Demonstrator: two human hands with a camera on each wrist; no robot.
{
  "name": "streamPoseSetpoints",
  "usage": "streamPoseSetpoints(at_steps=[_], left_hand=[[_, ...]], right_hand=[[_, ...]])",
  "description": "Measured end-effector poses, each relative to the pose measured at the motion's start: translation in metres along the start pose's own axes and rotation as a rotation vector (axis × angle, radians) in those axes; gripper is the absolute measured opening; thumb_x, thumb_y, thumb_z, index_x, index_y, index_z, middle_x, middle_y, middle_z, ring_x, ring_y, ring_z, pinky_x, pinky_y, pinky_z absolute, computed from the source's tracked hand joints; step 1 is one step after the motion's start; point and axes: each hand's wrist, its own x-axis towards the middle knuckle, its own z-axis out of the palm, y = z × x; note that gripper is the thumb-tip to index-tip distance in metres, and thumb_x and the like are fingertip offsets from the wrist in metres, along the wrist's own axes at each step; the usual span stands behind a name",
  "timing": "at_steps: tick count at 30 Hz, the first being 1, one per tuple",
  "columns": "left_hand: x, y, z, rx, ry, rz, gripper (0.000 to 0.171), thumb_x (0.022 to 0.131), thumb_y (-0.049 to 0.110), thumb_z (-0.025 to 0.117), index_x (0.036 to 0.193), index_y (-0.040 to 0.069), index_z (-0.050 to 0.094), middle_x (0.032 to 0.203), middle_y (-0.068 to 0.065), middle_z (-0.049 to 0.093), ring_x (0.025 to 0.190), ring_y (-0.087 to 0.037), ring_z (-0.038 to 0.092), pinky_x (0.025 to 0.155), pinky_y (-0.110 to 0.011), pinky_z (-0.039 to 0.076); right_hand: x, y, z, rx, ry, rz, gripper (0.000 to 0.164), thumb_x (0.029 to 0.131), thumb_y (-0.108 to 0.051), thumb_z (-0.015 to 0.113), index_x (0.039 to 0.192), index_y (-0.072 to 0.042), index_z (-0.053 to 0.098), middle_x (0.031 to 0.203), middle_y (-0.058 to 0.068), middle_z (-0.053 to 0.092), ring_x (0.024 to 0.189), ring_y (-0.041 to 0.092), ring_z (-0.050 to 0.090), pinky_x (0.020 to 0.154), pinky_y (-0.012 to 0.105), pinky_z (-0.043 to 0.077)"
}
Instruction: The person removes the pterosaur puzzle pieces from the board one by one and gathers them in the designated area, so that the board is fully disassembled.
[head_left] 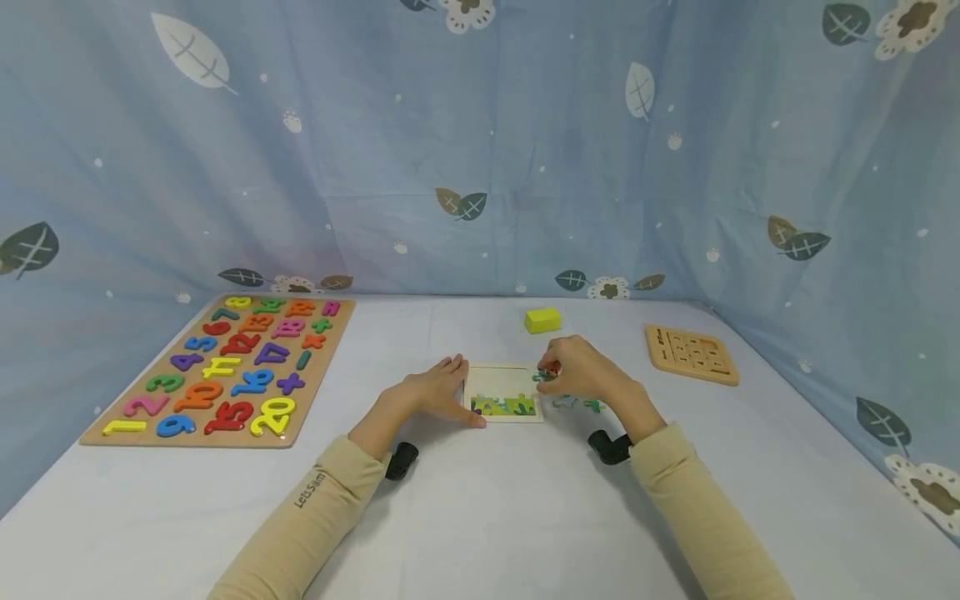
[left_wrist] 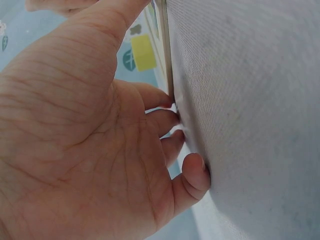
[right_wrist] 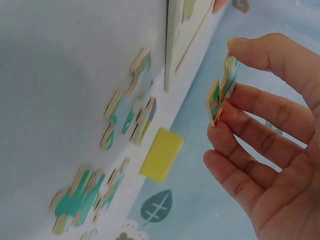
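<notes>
A small wooden puzzle tray (head_left: pixel 504 366) lies on the table between the hands, with joined green pieces (head_left: pixel 504 406) along its near side and bare wood above them. My left hand (head_left: pixel 437 390) rests at the tray's left side, fingers extended and the thumb by its near corner. In the right wrist view, my right hand (right_wrist: pixel 270 110) pinches a jigsaw piece (right_wrist: pixel 222 90) between thumb and fingers, tilted and above the table. The head view places this hand at the tray's right edge. Several loose jigsaw pieces (right_wrist: pixel 129 102) lie near it.
A yellow block (head_left: pixel 542 321) stands behind the tray. To the left lies a large board (head_left: pixel 315 400) of colourful numbers. A small wooden number board (head_left: pixel 692 354) sits at the right. Patterned blue cloth (head_left: pixel 480 150) hangs behind the white table.
</notes>
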Motion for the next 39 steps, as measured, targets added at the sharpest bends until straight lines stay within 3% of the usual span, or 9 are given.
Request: streamPoseSetpoints(at_steps=[5, 26, 39], left_hand=[[0.001, -0.001, 0.001, 0.001, -0.001, -0.003, 0.110, 0.080, 0.062, 0.066, 0.155, 0.005, 0.009, 0.163, -0.012, 0.004, 0.151, -0.028, 0.005, 0.112, -0.064, 0.021], [-0.001, 0.000, 0.001, 0.006, 0.001, -0.008, 0.110, 0.080, 0.062, 0.066, 0.155, 0.005, 0.009, 0.163, -0.011, 0.003, 0.151, -0.027, 0.005, 0.113, -0.062, 0.021], [0.000, -0.001, 0.001, 0.001, 0.004, -0.005, 0.110, 0.080, 0.060, 0.067, 0.155, 0.004, 0.009, 0.163, -0.012, 0.004, 0.151, -0.028, 0.005, 0.114, -0.060, 0.020]], right_hand=[[-0.005, 0.006, -0.001, -0.010, 0.007, 0.017, 0.026, 0.079, -0.016, 0.077, 0.100, 0.000, 0.075, 0.091, 0.008, 0.066, 0.081, 0.016, 0.060, 0.073, 0.032, 0.052], [-0.022, 0.025, -0.010, -0.042, 0.027, 0.024, 0.028, 0.077, -0.014, 0.076, 0.098, 0.004, 0.074, 0.088, 0.009, 0.067, 0.078, 0.016, 0.061, 0.071, 0.033, 0.053], [-0.033, 0.036, -0.017, -0.061, 0.014, 0.073, 0.030, 0.076, -0.015, 0.078, 0.099, 0.004, 0.074, 0.086, 0.007, 0.066, 0.076, 0.015, 0.059, 0.069, 0.030, 0.050]])
